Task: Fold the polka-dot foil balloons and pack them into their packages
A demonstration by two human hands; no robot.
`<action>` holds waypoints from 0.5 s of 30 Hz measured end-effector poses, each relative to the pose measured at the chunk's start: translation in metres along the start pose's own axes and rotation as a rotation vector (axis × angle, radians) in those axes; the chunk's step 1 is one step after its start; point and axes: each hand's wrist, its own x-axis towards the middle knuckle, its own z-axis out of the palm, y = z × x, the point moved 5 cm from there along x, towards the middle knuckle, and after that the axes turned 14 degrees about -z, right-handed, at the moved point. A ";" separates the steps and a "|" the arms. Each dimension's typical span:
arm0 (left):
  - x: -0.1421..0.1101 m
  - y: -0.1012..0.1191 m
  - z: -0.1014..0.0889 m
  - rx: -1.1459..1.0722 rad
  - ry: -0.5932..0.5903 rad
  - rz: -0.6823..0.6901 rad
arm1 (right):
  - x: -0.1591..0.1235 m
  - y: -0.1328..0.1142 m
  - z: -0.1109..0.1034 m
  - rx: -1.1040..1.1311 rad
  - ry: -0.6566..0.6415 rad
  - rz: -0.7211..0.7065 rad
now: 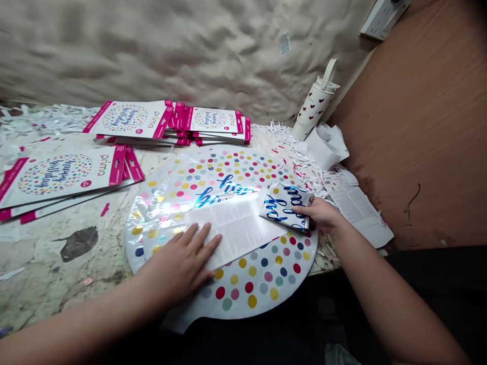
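A large round foil balloon [262, 274] with coloured dots and blue lettering lies flat, its front edge reaching past the table edge. On top of it rests a white printed card or sleeve [243, 233], text side up. My left hand [186, 253] lies with fingers spread over the card's left end. Between thumb and fingers, my right hand [321, 213] grips a folded foil balloon [285, 205], silver-white with blue lettering, over the card's right end. The fingers beneath that packet are hidden.
Pink-and-white balloon packets lie stacked at the left [61, 175], back [131, 119] and back middle [215, 120]. A white tumbler with hearts [314, 109] stands back right, near paper scraps [327, 147] and a printed sheet [353, 203]. A brown panel [414, 142] bounds the right side.
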 end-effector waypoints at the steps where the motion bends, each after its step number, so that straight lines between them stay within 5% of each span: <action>1: -0.006 0.006 -0.006 0.032 -0.051 -0.016 | -0.001 0.002 -0.003 -0.006 -0.001 -0.003; 5: 0.020 0.032 -0.033 0.007 -0.177 0.042 | -0.006 0.001 0.000 -0.035 -0.018 -0.035; 10: 0.094 0.055 -0.040 -0.160 0.156 0.306 | -0.005 -0.006 0.002 -0.123 -0.002 -0.089; 15: 0.099 0.054 -0.032 -0.258 0.227 0.433 | -0.017 -0.013 0.001 -0.229 -0.065 -0.159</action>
